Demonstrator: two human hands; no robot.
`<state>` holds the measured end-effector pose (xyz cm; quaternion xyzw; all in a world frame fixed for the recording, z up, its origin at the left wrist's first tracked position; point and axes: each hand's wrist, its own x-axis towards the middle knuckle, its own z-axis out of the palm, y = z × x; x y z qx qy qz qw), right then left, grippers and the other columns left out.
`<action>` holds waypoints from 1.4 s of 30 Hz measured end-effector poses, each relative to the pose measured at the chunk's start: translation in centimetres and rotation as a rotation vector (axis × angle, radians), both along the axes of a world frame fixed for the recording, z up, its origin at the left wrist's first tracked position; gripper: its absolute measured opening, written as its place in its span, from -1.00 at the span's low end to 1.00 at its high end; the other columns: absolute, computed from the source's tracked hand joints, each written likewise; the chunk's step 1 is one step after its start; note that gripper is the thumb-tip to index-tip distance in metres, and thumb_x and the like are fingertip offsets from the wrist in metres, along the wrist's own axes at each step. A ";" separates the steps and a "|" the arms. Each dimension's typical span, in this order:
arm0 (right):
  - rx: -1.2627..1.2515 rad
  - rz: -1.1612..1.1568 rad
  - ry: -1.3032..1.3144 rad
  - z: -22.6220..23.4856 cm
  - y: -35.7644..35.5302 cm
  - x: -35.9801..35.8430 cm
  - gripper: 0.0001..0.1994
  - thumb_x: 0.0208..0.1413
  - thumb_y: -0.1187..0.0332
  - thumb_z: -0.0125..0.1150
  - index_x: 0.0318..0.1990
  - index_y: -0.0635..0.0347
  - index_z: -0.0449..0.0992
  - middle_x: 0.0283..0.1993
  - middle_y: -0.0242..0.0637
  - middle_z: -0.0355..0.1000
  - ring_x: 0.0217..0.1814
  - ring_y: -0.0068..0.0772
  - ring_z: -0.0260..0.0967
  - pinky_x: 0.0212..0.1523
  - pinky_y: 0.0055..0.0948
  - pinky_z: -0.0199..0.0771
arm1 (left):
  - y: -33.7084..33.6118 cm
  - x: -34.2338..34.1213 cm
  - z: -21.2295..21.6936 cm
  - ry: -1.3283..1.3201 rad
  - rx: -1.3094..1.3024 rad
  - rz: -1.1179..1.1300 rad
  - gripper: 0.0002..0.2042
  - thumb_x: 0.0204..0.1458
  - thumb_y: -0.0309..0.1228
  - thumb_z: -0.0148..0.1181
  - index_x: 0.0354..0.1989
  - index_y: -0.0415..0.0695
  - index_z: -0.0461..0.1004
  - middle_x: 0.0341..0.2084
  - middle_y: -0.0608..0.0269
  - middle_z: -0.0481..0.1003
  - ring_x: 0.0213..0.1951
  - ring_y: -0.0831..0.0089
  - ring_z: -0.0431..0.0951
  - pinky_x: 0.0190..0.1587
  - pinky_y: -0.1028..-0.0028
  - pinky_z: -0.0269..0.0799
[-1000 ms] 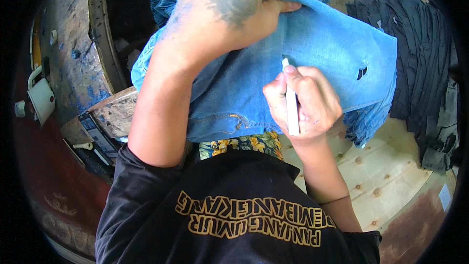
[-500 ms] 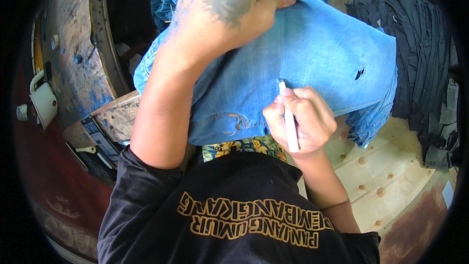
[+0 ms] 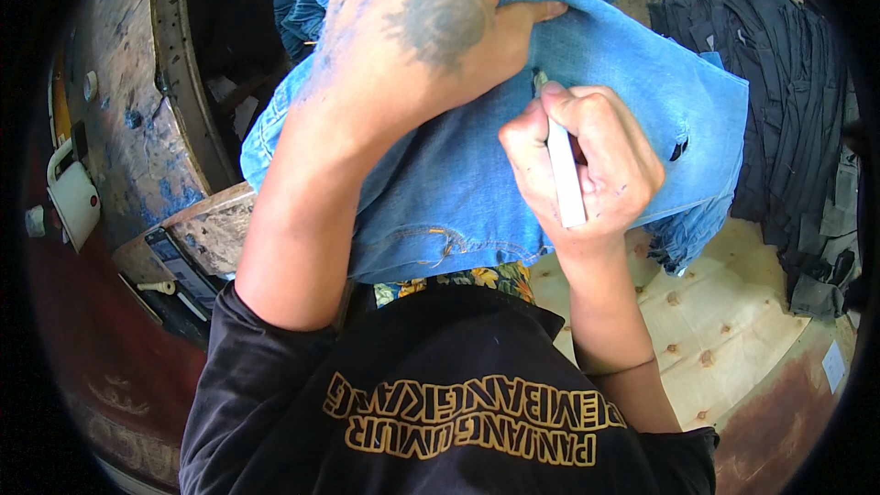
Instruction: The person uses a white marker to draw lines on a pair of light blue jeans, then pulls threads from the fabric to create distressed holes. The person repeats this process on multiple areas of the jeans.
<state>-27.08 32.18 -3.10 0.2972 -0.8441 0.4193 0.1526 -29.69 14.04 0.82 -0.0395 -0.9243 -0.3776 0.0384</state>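
Observation:
A pair of blue denim jeans (image 3: 440,192) lies spread in front of me, with a small torn hole at the right and a frayed edge below it. At the far side my left hand (image 3: 440,23) is closed, pinching a raised fold of the denim between thumb and fingers. Just below it, my right hand (image 3: 596,147) is closed around a slim white stick-shaped tool (image 3: 566,179). The tool's darker tip meets the denim near the left hand's fingers. What kind of tool it is I cannot make out.
More bunched blue denim (image 3: 307,0) lies beyond my left hand. Dark folded cloths (image 3: 779,110) are piled at the right. A stained wooden board (image 3: 128,82) and a white kettle-like object (image 3: 75,197) are at the left. Pale wood (image 3: 715,312) lies near my right arm.
My right hand has moved away from me and slightly right with the white tool, up the denim toward my left hand. The left hand keeps its hold, shifting barely.

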 end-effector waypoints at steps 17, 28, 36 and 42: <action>-0.081 -0.034 0.050 -0.5 1.3 1.5 -0.80 -0.11 0.66 0.39 -0.26 0.30 0.63 -0.52 -0.24 0.42 -0.58 -0.25 0.41 -0.55 -0.39 0.45 | 0.7 -0.4 0.5 -0.240 0.171 0.143 -0.86 0.09 -0.44 0.42 -0.31 -0.29 0.74 -0.53 -0.19 0.60 -0.52 0.05 0.68 -0.40 0.27 0.49; -0.094 0.024 -0.021 -0.3 1.4 2.0 -0.78 -0.27 0.67 0.42 -0.39 0.30 0.56 -0.57 -0.28 0.34 -0.62 -0.29 0.33 -0.61 -0.39 0.30 | 0.7 -0.4 0.2 -0.151 0.246 0.113 -0.86 0.08 -0.46 0.43 -0.33 -0.32 0.72 -0.53 -0.18 0.60 -0.56 0.21 0.67 -0.41 0.33 0.47; -0.153 -0.060 0.032 -1.2 1.3 1.9 -0.80 -0.23 0.69 0.39 -0.39 0.28 0.57 -0.56 -0.27 0.36 -0.62 -0.28 0.35 -0.59 -0.38 0.36 | 1.0 -0.6 0.0 -0.288 0.181 0.163 -0.85 0.09 -0.48 0.41 -0.40 -0.35 0.69 -0.63 -0.10 0.56 -0.61 0.52 0.54 -0.47 0.39 0.36; -0.133 -0.038 -0.003 -1.2 1.5 2.0 -0.79 -0.24 0.69 0.39 -0.38 0.28 0.59 -0.58 -0.27 0.35 -0.63 -0.29 0.33 -0.60 -0.40 0.33 | 0.7 -0.7 -0.1 -0.317 0.167 0.132 -0.78 0.10 -0.50 0.40 -0.55 -0.35 0.58 -0.78 0.17 0.32 -0.65 0.68 0.28 -0.56 0.40 0.19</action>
